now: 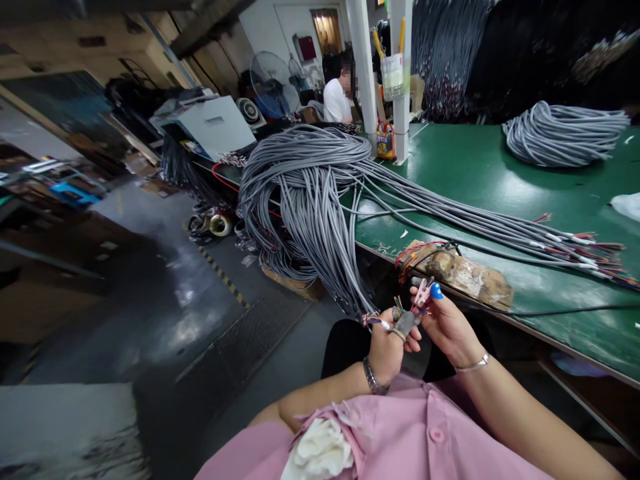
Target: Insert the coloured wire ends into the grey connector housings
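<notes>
In front of my lap, my left hand is closed around the stripped end of a grey cable, with thin coloured wires fanning out beside its fingers. A grey covering wraps its thumb. Close against it, my right hand pinches a small pale pink piece, perhaps a clip or connector, whose kind I cannot make out. Blue covers one of its fingertips. Just beyond both hands, a worn wooden block sits at the bench edge. A thick bundle of grey cables hangs over that edge to the left.
The green bench carries stripped cable ends at right and a coiled cable bundle farther back. White posts rise from it. A person sits beyond. Cable coils lie left on the floor.
</notes>
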### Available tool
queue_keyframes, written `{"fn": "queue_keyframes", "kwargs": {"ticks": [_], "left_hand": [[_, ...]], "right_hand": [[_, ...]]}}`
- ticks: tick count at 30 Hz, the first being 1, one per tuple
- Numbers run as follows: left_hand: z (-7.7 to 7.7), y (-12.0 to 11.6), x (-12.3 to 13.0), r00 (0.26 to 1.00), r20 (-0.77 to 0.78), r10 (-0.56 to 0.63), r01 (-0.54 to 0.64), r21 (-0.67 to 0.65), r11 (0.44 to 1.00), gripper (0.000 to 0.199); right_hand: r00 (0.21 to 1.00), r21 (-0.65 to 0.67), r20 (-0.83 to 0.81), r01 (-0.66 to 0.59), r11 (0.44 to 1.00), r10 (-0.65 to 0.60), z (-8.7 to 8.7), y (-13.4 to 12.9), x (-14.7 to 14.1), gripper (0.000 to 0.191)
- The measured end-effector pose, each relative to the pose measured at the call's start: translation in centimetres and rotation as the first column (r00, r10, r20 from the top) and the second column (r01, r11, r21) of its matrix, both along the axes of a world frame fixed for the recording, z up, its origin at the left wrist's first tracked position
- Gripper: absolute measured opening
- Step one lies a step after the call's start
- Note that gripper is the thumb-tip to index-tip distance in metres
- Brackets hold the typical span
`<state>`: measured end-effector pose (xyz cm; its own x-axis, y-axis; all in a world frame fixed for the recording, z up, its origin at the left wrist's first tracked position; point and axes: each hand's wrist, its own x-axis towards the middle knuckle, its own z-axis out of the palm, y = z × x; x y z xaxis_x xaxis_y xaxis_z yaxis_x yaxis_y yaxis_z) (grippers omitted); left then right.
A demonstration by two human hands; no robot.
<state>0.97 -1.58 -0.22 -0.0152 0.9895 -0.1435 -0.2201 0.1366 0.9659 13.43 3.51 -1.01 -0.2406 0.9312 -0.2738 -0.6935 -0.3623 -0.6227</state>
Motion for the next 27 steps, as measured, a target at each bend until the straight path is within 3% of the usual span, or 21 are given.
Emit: {"fn": "queue_keyframes", "kwargs": {"ticks": [10, 16, 20, 24, 27], "left_hand": [[-0.4, -0.6, -0.3, 0.999, 0.031, 0.019, -0.020, 0.029, 0.999, 0.026], [-0.8, -1.1, -0.9, 0.999, 0.046, 0.009, -0.010, 0.026, 1.000, 0.026], [-0.7, -1.2, -1.1, 0.999, 0.034, 0.020, -0.022, 0.043, 0.999, 0.027], [-0.1, -1.1, -1.2, 1.000, -0.030, 0.004, -0.002, 0.079, 0.997, 0.025], [0.5, -0.7, -1.4, 0.991, -0.131, 0.020, -0.002, 0.135, 0.991, 0.025]], "right_hand": [[0.989, 0.000, -0.142, -0.033, 0.999, 0.033, -0.2, -0.2, 0.4, 0.030], [0.976, -0.029, -0.201, -0.095, 0.995, 0.087, -1.2, -0.3, 1.1, 0.033], [0.978, -0.017, -0.158, -0.143, 0.990, 0.139, -1.2, -0.5, 1.5, 0.037], [0.981, 0.045, -0.050, -0.186, 0.982, 0.188, 0.4, -0.2, 1.5, 0.049], [0.983, 0.048, 0.064, -0.177, 0.983, 0.174, 1.4, 0.3, 1.4, 0.039]]}}
